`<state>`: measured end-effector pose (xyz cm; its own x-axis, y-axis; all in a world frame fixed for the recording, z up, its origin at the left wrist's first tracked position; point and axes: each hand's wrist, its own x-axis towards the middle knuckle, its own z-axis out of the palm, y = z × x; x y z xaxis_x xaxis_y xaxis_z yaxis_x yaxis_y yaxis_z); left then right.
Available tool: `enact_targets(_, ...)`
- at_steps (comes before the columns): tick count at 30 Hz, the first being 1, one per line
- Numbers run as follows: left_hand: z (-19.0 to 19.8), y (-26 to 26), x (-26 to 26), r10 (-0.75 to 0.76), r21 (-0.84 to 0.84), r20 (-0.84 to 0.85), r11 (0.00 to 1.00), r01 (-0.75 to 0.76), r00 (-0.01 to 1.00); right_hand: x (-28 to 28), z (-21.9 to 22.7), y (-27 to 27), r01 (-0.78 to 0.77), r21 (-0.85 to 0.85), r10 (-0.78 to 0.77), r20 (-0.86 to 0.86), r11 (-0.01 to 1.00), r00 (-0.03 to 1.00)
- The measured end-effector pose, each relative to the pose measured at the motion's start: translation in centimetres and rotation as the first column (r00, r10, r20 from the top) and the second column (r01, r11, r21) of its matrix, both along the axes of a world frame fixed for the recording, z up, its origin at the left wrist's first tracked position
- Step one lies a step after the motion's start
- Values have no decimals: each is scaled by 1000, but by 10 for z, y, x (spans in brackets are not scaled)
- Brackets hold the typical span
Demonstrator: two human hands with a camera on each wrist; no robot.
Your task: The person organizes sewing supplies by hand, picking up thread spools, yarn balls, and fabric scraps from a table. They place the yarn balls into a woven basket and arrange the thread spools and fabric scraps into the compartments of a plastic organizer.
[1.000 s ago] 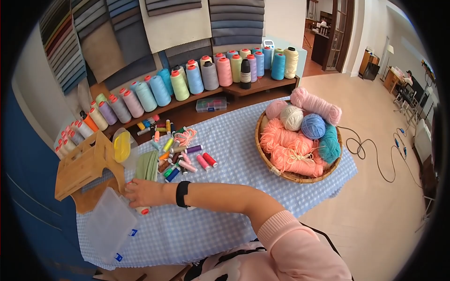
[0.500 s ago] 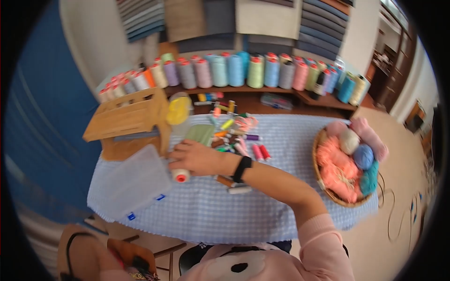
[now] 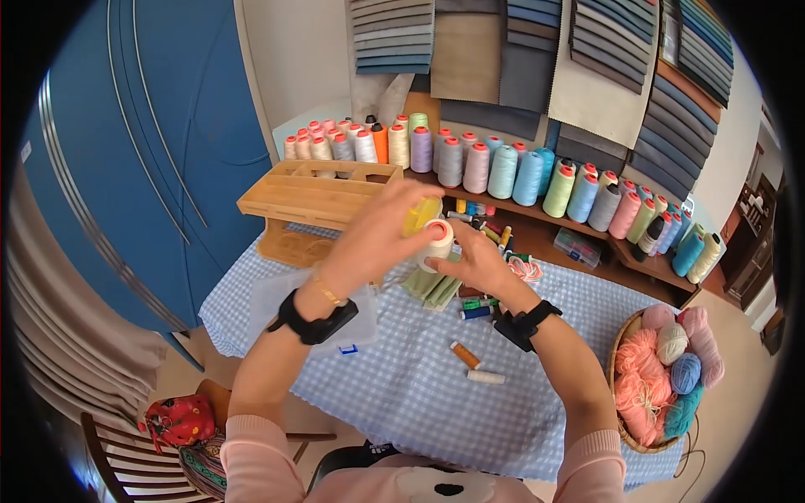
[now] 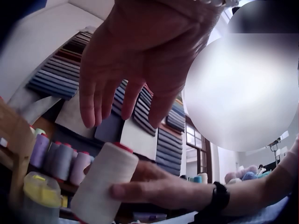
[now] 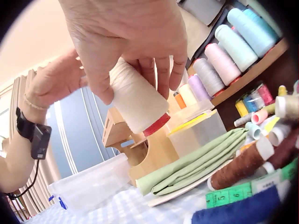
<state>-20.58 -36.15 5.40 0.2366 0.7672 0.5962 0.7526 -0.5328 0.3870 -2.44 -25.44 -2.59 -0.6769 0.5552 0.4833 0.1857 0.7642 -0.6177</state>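
A cream-white cone of thread (image 3: pixel 437 243) with a red core is in my right hand (image 3: pixel 485 261), held up over the table. In the right wrist view, thumb and fingers pinch the white cone (image 5: pixel 136 98), its red end tilted downward. My left hand (image 3: pixel 379 225) hovers beside the cone, its fingers extended. From the left wrist, those fingers (image 4: pixel 107 95) hang apart above the cone's top with nothing in them. Below lies a folded green cloth (image 5: pixel 196 164), with a yellow-lidded clear container (image 5: pixel 192 135) behind it.
A wooden rack (image 3: pixel 314 191) and a clear plastic box (image 3: pixel 272 293) stand at the left. Brown (image 3: pixel 465 355) and white (image 3: pixel 485 377) spools lie on the checked tablecloth (image 3: pixel 402 394). A yarn basket (image 3: pixel 619 411) sits at the right; thread cones (image 3: pixel 527 178) line the back shelf.
The right hand has lifted the white cone from the table beside the green cloth. The left hand has come into view next to it. The head view has swung left.
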Motion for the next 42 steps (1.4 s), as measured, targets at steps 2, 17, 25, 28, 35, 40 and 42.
enact_targets(2,-28,25,-1,6,-55,-62,998,-10,998,1,-2,7,96,81,-96,-2,992,995)
enact_targets(17,8,145,-31,330,56,-19,943,-328,944,41,25,54,131,-19,-131,-262,991,956)
enact_targets(25,10,233,-31,610,-22,-202,779,-626,766,66,33,67,128,-89,-153,-394,988,906)
enact_targets(28,-1,248,-29,617,-126,-259,741,-659,743,69,32,74,191,-33,-190,-366,981,911)
enact_targets(35,-24,268,-41,641,-159,-252,711,-685,725,74,24,83,181,-75,-196,-354,981,914)
enact_targets(40,-26,274,-48,635,-153,-233,724,-673,736,75,20,86,190,-69,-202,-346,979,916)
enact_targets(42,-27,277,-48,631,-160,-222,729,-666,744,76,18,86,198,-69,-209,-343,978,916)
